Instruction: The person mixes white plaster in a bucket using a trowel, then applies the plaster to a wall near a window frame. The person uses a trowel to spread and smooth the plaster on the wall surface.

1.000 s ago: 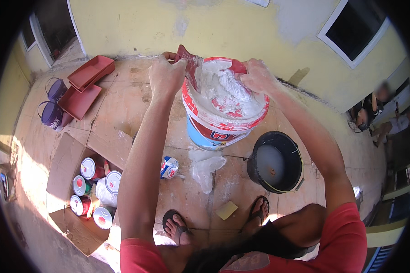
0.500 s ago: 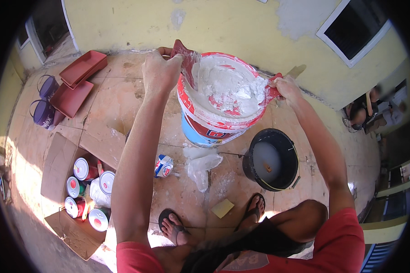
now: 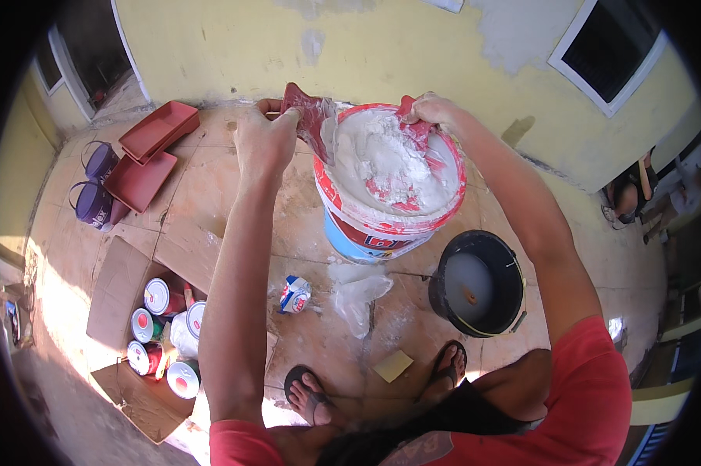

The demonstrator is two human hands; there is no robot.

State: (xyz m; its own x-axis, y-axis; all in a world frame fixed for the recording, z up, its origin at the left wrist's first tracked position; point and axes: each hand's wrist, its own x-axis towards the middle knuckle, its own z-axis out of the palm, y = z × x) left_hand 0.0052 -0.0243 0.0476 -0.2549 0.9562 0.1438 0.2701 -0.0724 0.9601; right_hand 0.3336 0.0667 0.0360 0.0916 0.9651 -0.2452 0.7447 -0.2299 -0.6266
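Observation:
My left hand (image 3: 263,144) is closed on a dark red plastic scraper (image 3: 308,115), held at the left rim of a large bucket (image 3: 350,233). White paste coats part of that scraper's face. My right hand (image 3: 437,111) grips a second red scraper (image 3: 418,133) over the far right part of the bucket's top, its edge against the white stuff. On the bucket's red top lies smooth white paste (image 3: 356,180) with a heap of crumbly white powder (image 3: 393,151) on it; red shows through in streaks.
A black pail (image 3: 449,299) of cloudy water stands at the right. Near my feet lie a plastic bag (image 3: 358,299), a small packet (image 3: 294,295) and a yellow sheet (image 3: 392,366). Left are a cardboard box (image 3: 117,291) of cans, red trays (image 3: 144,182) and purple pails (image 3: 94,203).
My right hand has moved its scraper from the right rim leftward and away from me, over the white powder. The left scraper stays at the left rim, slightly lifted.

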